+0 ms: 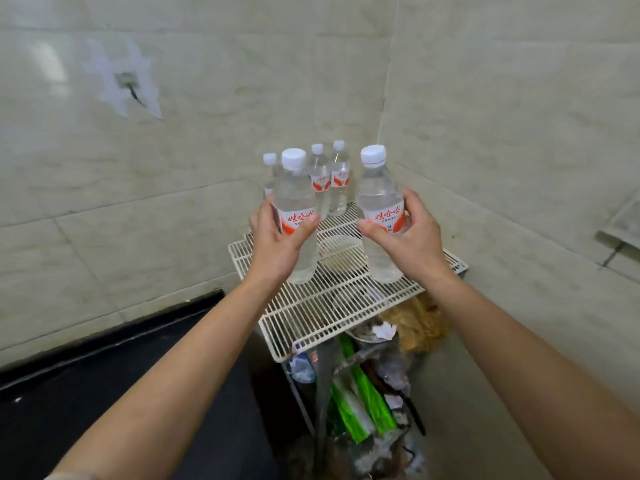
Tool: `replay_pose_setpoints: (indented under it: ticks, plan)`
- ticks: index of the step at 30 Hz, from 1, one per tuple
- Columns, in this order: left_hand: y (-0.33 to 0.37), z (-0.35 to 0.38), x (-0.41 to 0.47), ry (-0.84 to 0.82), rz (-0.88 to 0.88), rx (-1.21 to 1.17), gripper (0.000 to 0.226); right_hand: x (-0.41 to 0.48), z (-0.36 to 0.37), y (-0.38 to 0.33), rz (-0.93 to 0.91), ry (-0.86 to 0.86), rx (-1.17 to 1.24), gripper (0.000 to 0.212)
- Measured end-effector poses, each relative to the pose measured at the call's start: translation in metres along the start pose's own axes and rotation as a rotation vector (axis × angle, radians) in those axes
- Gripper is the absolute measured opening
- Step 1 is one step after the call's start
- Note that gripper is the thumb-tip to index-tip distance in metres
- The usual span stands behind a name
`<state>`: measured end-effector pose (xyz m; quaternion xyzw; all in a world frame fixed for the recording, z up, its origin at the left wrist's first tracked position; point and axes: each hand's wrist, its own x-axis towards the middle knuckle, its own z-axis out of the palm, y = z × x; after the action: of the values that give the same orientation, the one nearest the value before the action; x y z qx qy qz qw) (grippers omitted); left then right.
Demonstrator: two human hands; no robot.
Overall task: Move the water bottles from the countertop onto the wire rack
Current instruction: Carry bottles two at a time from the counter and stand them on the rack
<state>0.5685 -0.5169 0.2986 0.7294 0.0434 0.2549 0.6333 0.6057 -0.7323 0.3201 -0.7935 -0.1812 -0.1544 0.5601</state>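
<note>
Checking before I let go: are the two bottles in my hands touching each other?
Apart. The head view shows bare rack between the left bottle, held by the left hand, and the right bottle, held by the right hand.

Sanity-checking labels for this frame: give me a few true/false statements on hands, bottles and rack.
1. Each hand holds a bottle. True: left hand holds the left bottle, right hand the right bottle.
2. The wire rack has no bottles on it. False: three stand at its back.
3. The held bottles are capless. False: both have white caps.
4. Bottle labels are red and white. True.
5. The rack stands in a tiled corner. True.
</note>
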Motion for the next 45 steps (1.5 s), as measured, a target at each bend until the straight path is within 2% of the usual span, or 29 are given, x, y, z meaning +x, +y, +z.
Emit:
replay_pose_setpoints:
  ticks: [6,9,12,16,22,29,33,35,39,45]
  plan:
    - [-0.022,0.005,0.056,0.068,0.003,0.151,0.062,0.076,0.019,0.041,0.016,-0.097,-0.048,0.071]
    - [-0.034,0.010,0.076,0.134,-0.034,0.171,0.052,0.112,0.041,0.069,0.032,-0.140,-0.029,0.074]
    - [-0.050,0.018,0.097,0.187,-0.094,0.191,0.051,0.148,0.066,0.095,0.070,-0.227,0.020,0.087]
    - [-0.070,0.030,0.123,0.241,-0.145,0.216,0.055,0.185,0.095,0.123,0.077,-0.355,0.065,0.081]
    - [-0.101,0.035,0.146,0.243,-0.255,0.207,0.049,0.202,0.130,0.153,0.097,-0.484,0.110,0.088]
    - [-0.127,0.038,0.142,0.240,-0.202,0.217,0.057,0.197,0.143,0.164,-0.003,-0.547,0.004,0.097]
    - [-0.159,0.037,0.122,0.134,-0.378,0.373,0.067,0.183,0.139,0.189,0.085,-0.709,-0.091,0.103]
    - [-0.171,0.039,0.115,0.123,-0.447,0.442,0.062,0.174,0.141,0.204,0.112,-0.751,-0.155,0.095]
    - [-0.178,0.043,0.113,0.181,-0.424,0.498,0.043,0.168,0.148,0.215,0.073,-0.695,-0.250,0.060]
    - [-0.189,0.047,0.119,0.254,-0.380,0.588,0.046,0.168,0.169,0.213,0.067,-0.560,-0.397,0.064]
